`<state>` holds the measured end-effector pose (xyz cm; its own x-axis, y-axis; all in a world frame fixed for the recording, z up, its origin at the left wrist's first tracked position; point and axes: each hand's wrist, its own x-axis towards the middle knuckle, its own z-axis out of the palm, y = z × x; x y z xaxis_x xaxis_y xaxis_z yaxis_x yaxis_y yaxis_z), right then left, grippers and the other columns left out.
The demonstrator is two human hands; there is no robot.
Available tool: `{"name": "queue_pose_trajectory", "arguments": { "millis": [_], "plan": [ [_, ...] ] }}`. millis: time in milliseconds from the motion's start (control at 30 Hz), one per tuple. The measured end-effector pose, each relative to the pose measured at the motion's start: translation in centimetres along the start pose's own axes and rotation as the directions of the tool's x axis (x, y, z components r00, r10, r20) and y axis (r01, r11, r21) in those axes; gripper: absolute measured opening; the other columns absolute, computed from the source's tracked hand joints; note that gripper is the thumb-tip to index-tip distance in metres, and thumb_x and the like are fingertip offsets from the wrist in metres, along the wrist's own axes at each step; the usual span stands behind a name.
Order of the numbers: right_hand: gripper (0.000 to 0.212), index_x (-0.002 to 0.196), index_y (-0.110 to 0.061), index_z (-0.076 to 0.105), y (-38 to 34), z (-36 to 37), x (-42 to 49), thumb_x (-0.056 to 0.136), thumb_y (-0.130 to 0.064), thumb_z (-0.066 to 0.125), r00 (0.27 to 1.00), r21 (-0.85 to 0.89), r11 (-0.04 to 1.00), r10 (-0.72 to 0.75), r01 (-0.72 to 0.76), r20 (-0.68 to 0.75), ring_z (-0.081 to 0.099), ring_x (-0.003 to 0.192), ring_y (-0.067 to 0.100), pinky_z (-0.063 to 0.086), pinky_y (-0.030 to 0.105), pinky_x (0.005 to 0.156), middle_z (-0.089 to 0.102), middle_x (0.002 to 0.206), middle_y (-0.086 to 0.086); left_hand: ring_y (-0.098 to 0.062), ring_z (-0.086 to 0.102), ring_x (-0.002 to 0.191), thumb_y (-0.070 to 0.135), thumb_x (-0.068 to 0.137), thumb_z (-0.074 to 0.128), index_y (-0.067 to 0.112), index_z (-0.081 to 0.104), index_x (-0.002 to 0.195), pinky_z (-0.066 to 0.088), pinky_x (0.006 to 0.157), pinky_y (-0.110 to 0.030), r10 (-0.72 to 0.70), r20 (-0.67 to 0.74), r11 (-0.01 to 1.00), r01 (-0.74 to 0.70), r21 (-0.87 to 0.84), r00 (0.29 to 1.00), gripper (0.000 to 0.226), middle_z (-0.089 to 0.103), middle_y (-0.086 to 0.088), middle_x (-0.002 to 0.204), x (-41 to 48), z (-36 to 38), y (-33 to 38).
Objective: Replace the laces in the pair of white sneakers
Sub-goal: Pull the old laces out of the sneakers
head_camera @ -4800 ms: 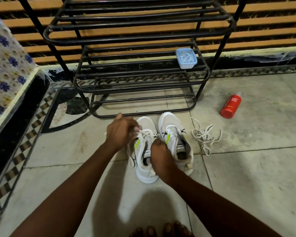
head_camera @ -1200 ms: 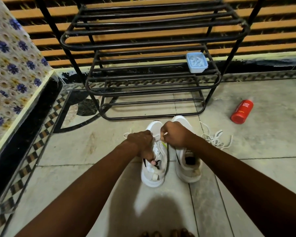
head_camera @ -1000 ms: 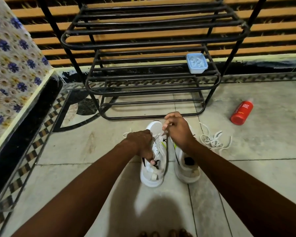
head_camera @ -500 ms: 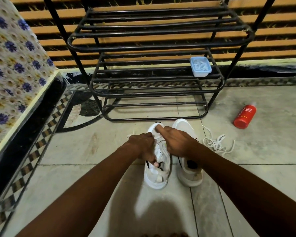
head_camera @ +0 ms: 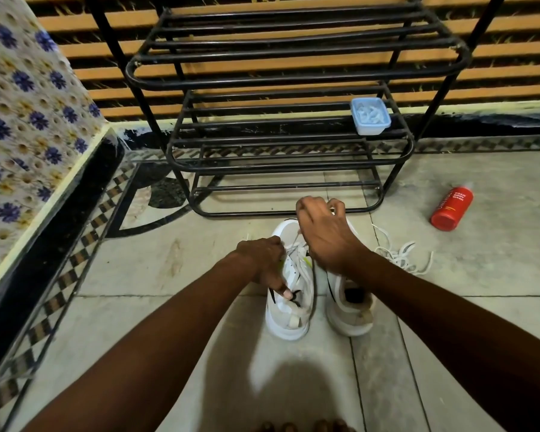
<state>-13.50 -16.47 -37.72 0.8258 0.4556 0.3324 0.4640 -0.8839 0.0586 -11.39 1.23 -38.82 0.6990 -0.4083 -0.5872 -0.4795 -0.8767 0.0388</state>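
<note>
Right of the sneakers (head_camera: 289,322) lie loose laces (head_camera: 399,259) and a bottle (head_camera: 451,208).

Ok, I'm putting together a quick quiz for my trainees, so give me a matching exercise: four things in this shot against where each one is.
Things:
1. red bottle
2. blue tub
3. loose laces
4. left sneaker

Places:
A. on a shelf of the black rack
B. held by the left hand
C. lying on its side on the floor, right of the rack
D. heaped on the floor beside the right sneaker

Pairs: 1-C, 2-A, 3-D, 4-B.
</note>
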Motion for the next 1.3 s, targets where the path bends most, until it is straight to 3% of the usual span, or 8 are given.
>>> {"name": "queue_pose_trajectory", "arguments": {
  "millis": [67,200,533,733,967,1100,1233,1300],
  "plan": [
    [0.031,0.101,-0.004,0.053,-0.1,0.1,0.4,0.076,0.011,0.046,0.985,0.354,0.928,0.156,-0.119,-0.077,0.056,0.099,0.028,0.04,0.043,0.09,0.055,0.11,0.011,-0.022,0.048,0.135,0.079,0.061,0.078,0.02,0.047,0.146,0.049,0.101,-0.047,0.002,-0.002,1.0,-0.002,-0.018,1.0,0.108,0.041,0.008,0.147,0.1,0.1,-0.1],
    [0.014,0.089,-0.002,0.044,-1.0,0.2,0.0,0.094,0.011,0.04,0.806,0.908,0.171,0.542,-0.383,0.238,0.067,0.066,0.021,0.051,0.035,0.056,0.067,0.084,0.019,-0.023,0.046,0.137,0.079,0.061,0.078,0.02,0.045,0.147,0.048,0.103,-0.048,-0.001,-0.004,1.0,0.001,-0.023,1.0,0.109,0.04,0.006,0.149,0.2,0.3,-0.2],
    [0.042,0.11,-0.022,0.033,1.2,0.2,0.1,0.079,-0.001,0.053,0.902,0.338,0.937,-0.07,-0.087,0.426,0.049,0.067,0.022,0.043,0.039,0.056,0.047,0.088,0.004,-0.023,0.046,0.138,0.08,0.063,0.076,0.02,0.044,0.148,0.046,0.103,-0.047,0.002,0.006,1.0,-0.002,-0.013,1.0,0.108,0.039,0.006,0.15,0.0,0.3,-0.2],
    [0.024,0.11,-0.013,0.058,0.5,-0.1,0.3,0.087,-0.008,0.056,0.863,0.136,0.99,-0.107,0.045,0.494,0.06,0.091,0.03,0.043,0.036,0.066,0.054,0.095,0.006,-0.023,0.049,0.132,0.08,0.063,0.077,0.021,0.046,0.145,0.048,0.1,-0.046,0.001,-0.002,1.0,-0.001,-0.024,1.0,0.106,0.042,0.006,0.142,0.0,0.2,-0.2],
    [0.01,0.081,-0.016,0.058,1.3,-3.2,0.9,0.086,-0.01,0.063,0.99,0.287,0.951,0.132,-0.113,-0.046,0.04,0.086,0.017,0.033,0.034,0.069,0.049,0.079,-0.008,-0.022,0.05,0.131,0.081,0.06,0.077,0.022,0.046,0.145,0.048,0.097,-0.045,0.001,-0.025,0.999,-0.002,-0.038,1.0,0.108,0.043,0.008,0.141,0.3,0.5,-0.5],
    [0.016,0.076,-0.005,0.06,0.4,-3.6,0.2,0.092,-0.001,0.061,0.899,0.728,0.646,0.427,-0.23,-0.095,0.051,0.086,0.023,0.043,0.036,0.076,0.056,0.086,0.009,-0.022,0.051,0.13,0.081,0.059,0.077,0.023,0.047,0.143,0.048,0.094,-0.044,0.0,-0.037,0.999,-0.002,-0.05,0.999,0.107,0.043,0.009,0.14,0.3,0.7,-0.6],
    [0.023,0.081,0.003,0.052,-0.4,-3.0,-0.1,0.103,-0.004,0.047,0.781,0.939,-0.163,0.522,-0.303,0.343,0.058,0.067,0.024,0.053,0.032,0.06,0.053,0.079,0.016,-0.022,0.048,0.134,0.081,0.06,0.076,0.022,0.046,0.145,0.048,0.099,-0.046,0.005,-0.025,0.999,-0.006,-0.048,1.0,0.108,0.04,0.009,0.145,0.2,0.6,-0.6],
    [0.026,0.082,-0.008,0.05,0.9,-2.5,-0.5,0.106,-0.009,0.04,0.812,0.934,-0.017,0.49,-0.357,0.319,0.044,0.05,0.017,0.037,0.027,0.044,0.049,0.062,-0.001,-0.022,0.048,0.134,0.081,0.06,0.077,0.022,0.046,0.145,0.047,0.097,-0.045,0.01,-0.023,0.999,-0.011,-0.042,1.0,0.107,0.04,0.008,0.147,0.2,0.6,-0.5]
  ]
}}
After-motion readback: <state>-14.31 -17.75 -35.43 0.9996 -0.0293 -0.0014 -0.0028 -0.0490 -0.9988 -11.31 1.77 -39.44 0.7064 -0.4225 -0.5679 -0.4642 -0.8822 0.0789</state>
